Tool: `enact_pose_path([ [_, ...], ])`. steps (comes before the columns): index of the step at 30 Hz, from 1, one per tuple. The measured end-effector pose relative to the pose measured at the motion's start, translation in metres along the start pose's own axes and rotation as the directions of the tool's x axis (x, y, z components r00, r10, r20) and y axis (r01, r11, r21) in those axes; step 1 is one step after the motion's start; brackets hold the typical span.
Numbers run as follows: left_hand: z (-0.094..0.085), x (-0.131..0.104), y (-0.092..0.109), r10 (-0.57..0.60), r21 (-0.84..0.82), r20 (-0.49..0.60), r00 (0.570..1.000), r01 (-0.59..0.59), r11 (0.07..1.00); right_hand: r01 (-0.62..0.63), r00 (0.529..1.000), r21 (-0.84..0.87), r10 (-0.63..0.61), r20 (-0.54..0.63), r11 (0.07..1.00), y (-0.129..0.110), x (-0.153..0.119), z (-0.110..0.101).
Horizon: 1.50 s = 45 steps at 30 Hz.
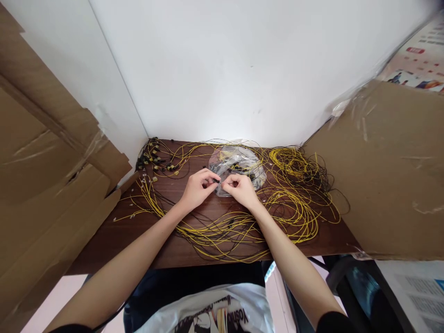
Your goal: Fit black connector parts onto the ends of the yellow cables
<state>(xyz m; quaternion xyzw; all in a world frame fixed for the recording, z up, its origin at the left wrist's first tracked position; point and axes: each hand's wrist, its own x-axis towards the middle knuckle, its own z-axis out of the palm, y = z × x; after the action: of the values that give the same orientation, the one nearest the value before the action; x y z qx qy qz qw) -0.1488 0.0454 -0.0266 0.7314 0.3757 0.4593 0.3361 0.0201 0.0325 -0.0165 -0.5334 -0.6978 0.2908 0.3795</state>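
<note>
A small black connector [216, 181] sits at the middle of the work, just in front of a clear plastic bag [248, 155], pinched between the thumb and forefinger of the left hand [198, 188]. The right hand [243, 188] faces it with thumb and forefinger drawn together at the tips; whether a thin wire lies between them is too small to tell. To handle such a small piece well, the left pinch should probably stay firm and still, with the right fingertips making fine, straight movements close to it, and any attached lead kept slack so that it does not tug. One connector shows at the fingertips, and one bag stands behind. Around them lie yellow and black wires, far too tangled to count: one long bundle [211, 233] crossing beneath the forearms, and one loose coil [291, 162] at the far right. Black plugs [149, 159] crowd the far left corner, overlapping too much for a sure count, with several small white connectors [154, 179] nearby. All rest on one brown wooden tabletop [104, 245], between two cardboard panels, left [38, 152] and right [395, 185], before a white wall [225, 69].
</note>
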Motion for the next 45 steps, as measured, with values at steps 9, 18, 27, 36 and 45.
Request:
enact_pose_path([
  [9,0.0013,-0.0005,0.0059,0.015,0.047,0.035,0.999,-0.017,0.999,-0.045,0.999,-0.057,0.046,0.008,0.997,-0.0033,-0.001,-0.0003],
  [18,0.0001,-0.0007,0.0047,0.006,0.071,0.02,1.0,-0.007,0.997,-0.009,1.0,-0.054,0.01,0.007,0.999,-0.0011,-0.0014,-0.0005],
  [27,-0.0002,-0.0002,0.0038,-0.067,0.068,-0.025,0.997,0.068,0.995,0.019,0.999,0.011,-0.019,-0.034,1.0,-0.0003,-0.0015,-0.0006],
  [36,-0.0004,-0.0007,0.0037,-0.061,0.082,-0.032,0.998,0.063,0.995,0.046,0.999,0.018,-0.045,-0.018,0.999,-0.0022,-0.0026,-0.0007],
  [45,-0.0012,-0.0007,0.0027,-0.033,0.103,-0.044,0.999,0.037,0.994,0.05,0.999,0.001,-0.05,0.01,0.999,-0.0025,-0.0023,-0.0011],
])
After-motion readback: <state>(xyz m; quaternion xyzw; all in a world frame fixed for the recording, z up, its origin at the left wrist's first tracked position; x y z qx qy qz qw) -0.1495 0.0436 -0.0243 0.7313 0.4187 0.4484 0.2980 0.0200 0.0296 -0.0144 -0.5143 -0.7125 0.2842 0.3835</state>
